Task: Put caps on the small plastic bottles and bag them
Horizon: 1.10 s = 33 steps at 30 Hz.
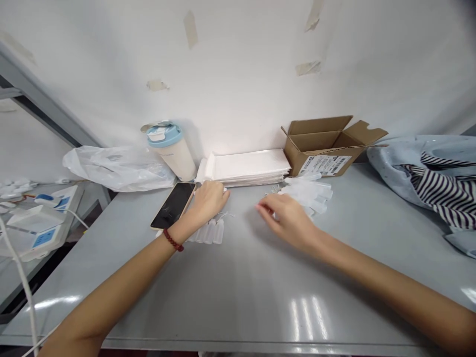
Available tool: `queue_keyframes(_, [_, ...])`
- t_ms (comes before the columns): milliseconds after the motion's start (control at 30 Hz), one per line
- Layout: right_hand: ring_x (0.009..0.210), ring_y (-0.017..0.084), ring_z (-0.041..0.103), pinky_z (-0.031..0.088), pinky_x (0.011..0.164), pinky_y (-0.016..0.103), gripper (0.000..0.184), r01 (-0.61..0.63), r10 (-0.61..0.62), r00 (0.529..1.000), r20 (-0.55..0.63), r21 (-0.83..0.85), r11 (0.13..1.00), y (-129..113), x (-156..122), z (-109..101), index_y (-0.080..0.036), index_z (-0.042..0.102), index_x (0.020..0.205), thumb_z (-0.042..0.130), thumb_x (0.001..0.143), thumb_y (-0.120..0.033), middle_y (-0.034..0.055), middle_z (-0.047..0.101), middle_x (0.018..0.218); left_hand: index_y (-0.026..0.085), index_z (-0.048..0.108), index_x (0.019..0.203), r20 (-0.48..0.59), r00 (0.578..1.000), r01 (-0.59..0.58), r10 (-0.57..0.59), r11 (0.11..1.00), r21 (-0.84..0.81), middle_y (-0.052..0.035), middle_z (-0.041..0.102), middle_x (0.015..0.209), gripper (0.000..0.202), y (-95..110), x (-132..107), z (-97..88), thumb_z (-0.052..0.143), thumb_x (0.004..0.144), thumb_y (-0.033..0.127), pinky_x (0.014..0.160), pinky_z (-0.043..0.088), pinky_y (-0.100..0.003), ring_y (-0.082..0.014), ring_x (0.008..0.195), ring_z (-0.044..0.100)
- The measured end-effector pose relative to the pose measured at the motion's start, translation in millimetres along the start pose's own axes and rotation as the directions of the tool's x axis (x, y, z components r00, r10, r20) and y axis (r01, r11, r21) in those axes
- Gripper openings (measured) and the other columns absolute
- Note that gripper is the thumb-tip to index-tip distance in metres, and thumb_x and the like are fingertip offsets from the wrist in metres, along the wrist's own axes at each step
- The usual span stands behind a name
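My left hand (pixel 208 202) rests on the grey table top (pixel 238 297), curled, with its fingertips close to the front of a stack of flat white packets (pixel 249 166). Whether it pinches something small cannot be seen. Just below that hand lies a row of small clear plastic sleeves with white strings (pixel 210 232). A black smartphone (pixel 173 205) lies beside my left hand, touching its heel or nearly so. My right hand (pixel 286 219) hovers with loose fingers and holds nothing visible. It is close to a heap of clear plastic sleeves (pixel 307 194).
A brown cardboard box (pixel 320 144) stands open behind the heap. A white-and-blue tumbler (pixel 173 153) and a white plastic bag (pixel 119 168) stand at the wall. A pale blue bag with striped cloth (pixel 427 173) lies right. White devices with cables (pixel 37 223) sit beyond the left edge.
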State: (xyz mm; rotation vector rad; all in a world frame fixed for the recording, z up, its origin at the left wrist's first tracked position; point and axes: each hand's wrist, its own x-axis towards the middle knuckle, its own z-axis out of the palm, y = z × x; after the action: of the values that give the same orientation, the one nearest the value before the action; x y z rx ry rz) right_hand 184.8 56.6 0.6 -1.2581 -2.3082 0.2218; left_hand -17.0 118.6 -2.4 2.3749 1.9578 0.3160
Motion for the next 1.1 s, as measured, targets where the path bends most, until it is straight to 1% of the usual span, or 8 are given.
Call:
queue_keyframes(133, [0.051,0.015,0.051,0.027,0.049,0.027,0.027,0.001,-0.003,0.983,0.186,0.009,1.0,-30,13,20,-0.017,0.058,0.069,0.042,0.089,-0.023,0.0043,0.06,0.061,0.008,0.066,0.069,-0.011,1.0,0.002,-0.002,1.0,0.018,-0.0218,0.067,0.076,0.025,7,7,5.5,0.047,0.078,0.022,0.066,0.045,-0.039,-0.035,0.079,0.064])
queue_keyframes(267, [0.051,0.014,0.051,0.023,0.047,0.025,0.028,-0.065,0.053,0.959,0.279,0.035,0.997,-41,24,36,-0.017,0.058,0.065,0.047,0.086,-0.031,0.0032,0.059,0.058,0.013,0.064,0.068,-0.022,0.999,-0.037,0.036,0.997,-0.063,-0.0126,0.067,0.07,0.019,0,4,-5.3,0.051,0.075,0.026,0.061,0.043,-0.033,-0.0275,0.07,0.063])
queue_keyframes(367, [0.054,0.014,0.053,0.026,0.048,0.024,0.03,-0.134,0.109,0.939,0.325,0.056,0.989,-44,30,47,-0.017,0.059,0.063,0.047,0.085,-0.032,0.0031,0.06,0.059,0.015,0.062,0.073,-0.069,0.997,-0.044,0.034,0.987,-0.152,-0.0052,0.067,0.069,0.02,-6,-11,-16.3,0.052,0.078,0.032,0.062,0.044,-0.028,-0.0199,0.067,0.061])
queue_keyframes(467, [0.057,0.015,0.055,0.028,0.049,0.025,0.028,-0.2,0.161,0.918,0.363,0.072,0.977,-49,34,53,-0.017,0.061,0.063,0.049,0.082,-0.033,0.004,0.062,0.061,0.016,0.061,0.078,-0.137,0.991,-0.046,0.014,0.971,-0.233,-0.002,0.066,0.071,0.022,-8,-33,-21.8,0.051,0.081,0.035,0.064,0.045,-0.024,-0.0146,0.067,0.06])
queue_keyframes(600, [0.057,0.015,0.055,0.029,0.047,0.025,0.028,-0.246,0.196,0.896,0.398,0.08,0.966,-54,34,52,-0.016,0.062,0.061,0.053,0.077,-0.038,0.005,0.063,0.062,0.016,0.06,0.075,-0.28,0.958,-0.07,-0.06,0.898,-0.435,0.0,0.063,0.068,0.019,-8,-56,-20.6,0.058,0.078,0.035,0.059,0.043,-0.022,-0.0123,0.06,0.055])
queue_keyframes(700, [0.052,0.013,0.052,0.029,0.046,0.024,0.026,-0.262,0.205,0.884,0.42,0.082,0.962,-52,30,49,-0.017,0.06,0.059,0.055,0.074,-0.037,0.0028,0.061,0.059,0.016,0.061,0.075,-0.337,0.935,-0.086,-0.109,0.853,-0.515,0.0006,0.062,0.068,0.017,-8,-61,-18.1,0.06,0.078,0.033,0.057,0.042,-0.022,-0.0116,0.059,0.054])
queue_keyframes(933, [0.05,0.012,0.048,0.027,0.044,0.024,0.024,-0.3,0.258,0.874,0.411,0.04,0.953,-36,13,44,-0.017,0.055,0.061,0.054,0.076,-0.036,0.0013,0.057,0.056,0.017,0.061,0.074,-0.312,0.942,-0.073,-0.127,0.827,-0.557,0.0015,0.062,0.069,0.016,-10,-65,-15.8,0.061,0.079,0.032,0.058,0.042,-0.022,-0.0107,0.059,0.054])
queue_keyframes(1100, [0.051,0.012,0.046,0.028,0.047,0.024,0.024,-0.291,0.258,0.881,0.397,0.023,0.957,-26,-10,31,-0.018,0.049,0.066,0.05,0.082,-0.036,0.0007,0.055,0.059,0.017,0.061,0.074,-0.288,0.947,-0.056,-0.139,0.816,-0.576,0.0011,0.062,0.069,0.016,-7,-68,-17.9,0.06,0.079,0.033,0.058,0.043,-0.022,-0.0117,0.061,0.056])
